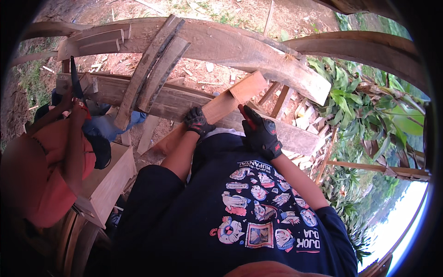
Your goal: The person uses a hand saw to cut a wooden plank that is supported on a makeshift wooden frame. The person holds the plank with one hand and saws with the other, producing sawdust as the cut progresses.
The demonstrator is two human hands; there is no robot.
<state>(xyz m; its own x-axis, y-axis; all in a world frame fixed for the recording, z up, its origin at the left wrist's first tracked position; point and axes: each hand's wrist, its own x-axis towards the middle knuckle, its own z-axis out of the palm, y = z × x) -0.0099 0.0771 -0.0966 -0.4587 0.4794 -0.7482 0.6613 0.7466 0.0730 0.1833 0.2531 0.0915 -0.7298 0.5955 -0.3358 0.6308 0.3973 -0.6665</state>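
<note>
My left hand (198,122), in a black glove with red marks, grips a reddish-brown wooden board (218,107) near its middle. The board slants from beside my left forearm up to the far right, across the beams in front of me. At its far end sits a short block-like piece of wood (249,87); whether the two are joined I cannot tell. Just right of the board, my right hand (261,134), gloved alike, is closed around a slim red object (247,117) that points toward the block. Its kind is partly hidden by the fingers.
Heavy wooden beams (217,44) run across ahead, with two short planks (159,69) laid over them. At left a person in a red shirt (55,171) holds a saw (75,78). A wooden box (108,184) stands beside them. Wood scraps (304,120) and plants lie right.
</note>
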